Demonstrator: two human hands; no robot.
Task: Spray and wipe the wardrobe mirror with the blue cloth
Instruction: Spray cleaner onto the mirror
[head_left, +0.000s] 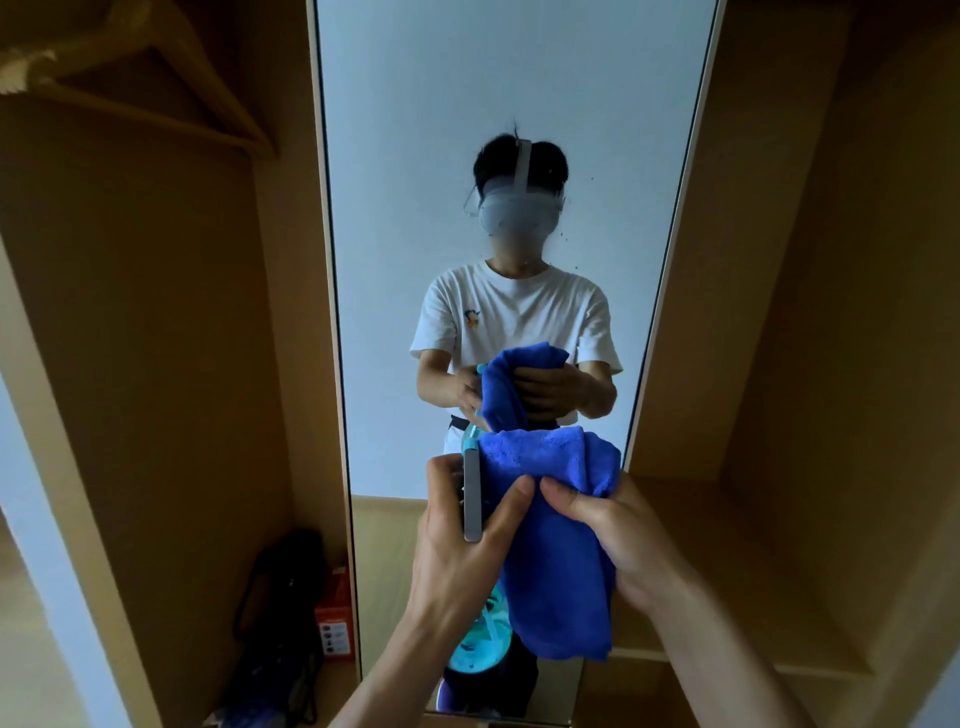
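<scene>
A tall wardrobe mirror (467, 104) stands straight ahead in a light wooden frame and reflects a person in a white T-shirt. My left hand (462, 540) grips a spray bottle (480, 639) with a grey trigger head and a turquoise body, and its thumb also pinches the blue cloth (556, 561). My right hand (618, 535) holds the same cloth from the right side. The cloth hangs bunched between both hands, in front of the lower mirror and apart from the glass. A few dark specks dot the glass near the reflected head.
Wooden wardrobe panels flank the mirror. A wooden hanger (156, 88) hangs at the upper left. On the wardrobe floor at the lower left lie a dark bag (280, 623) and an orange box (335, 618). An open wooden shelf compartment (753, 519) sits to the right.
</scene>
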